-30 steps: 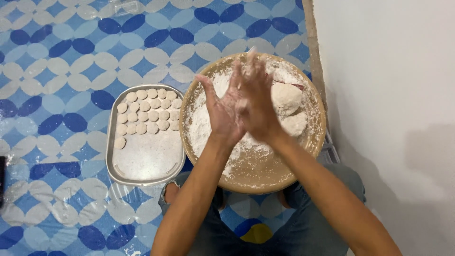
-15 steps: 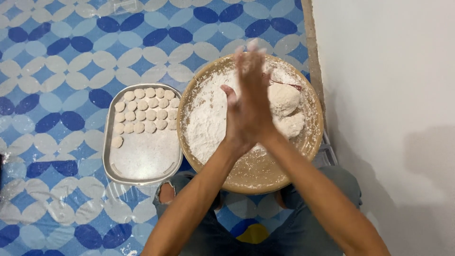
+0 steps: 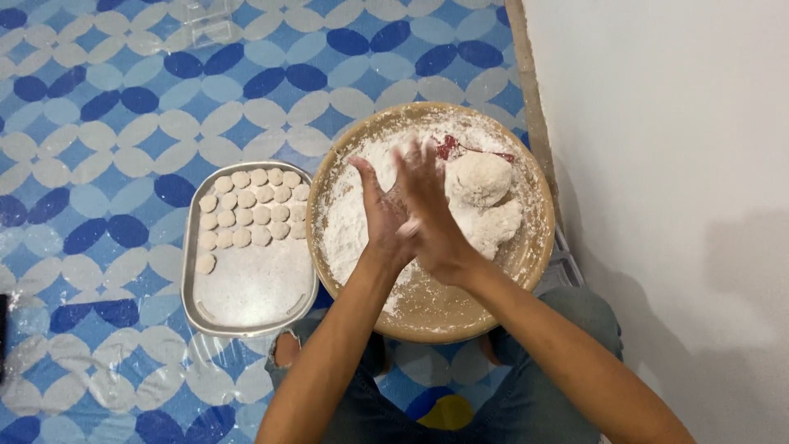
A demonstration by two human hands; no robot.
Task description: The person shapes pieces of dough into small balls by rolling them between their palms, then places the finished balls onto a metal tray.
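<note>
From the head view, my left hand (image 3: 380, 220) and my right hand (image 3: 427, 215) are pressed palm to palm over the middle of the round wooden tray (image 3: 526, 255), fingers straight and pointing toward 12 o'clock. A second ago the palms lay more crossed, the fingers fanned; half a second ago they stood nearly edge-on, one above the other; now the right palm has slid forward over the left, so the two are rubbing back and forth. I judge that a small piece of dough is being rolled between them, but nothing shows between the palms and I cannot tell whether the grip holds anything.

The tray has not moved. It is thick with white flour (image 3: 349, 222), and the large dough lump (image 3: 479, 178) sits at 2 o'clock from my hands, with a rougher lump (image 3: 499, 224) just below it, at 3 o'clock, the two touching. A bit of something red (image 3: 448, 148) peeps out at 12 o'clock beyond the dough.

At 9 o'clock, just beside the wooden tray, the metal tray (image 3: 246, 316) lies on the blue-and-white patterned floor (image 3: 99, 123). Its far half carries rows of small flat dough rounds (image 3: 251, 210); their count looks the same as before, so this rolling has not yet added one
</note>
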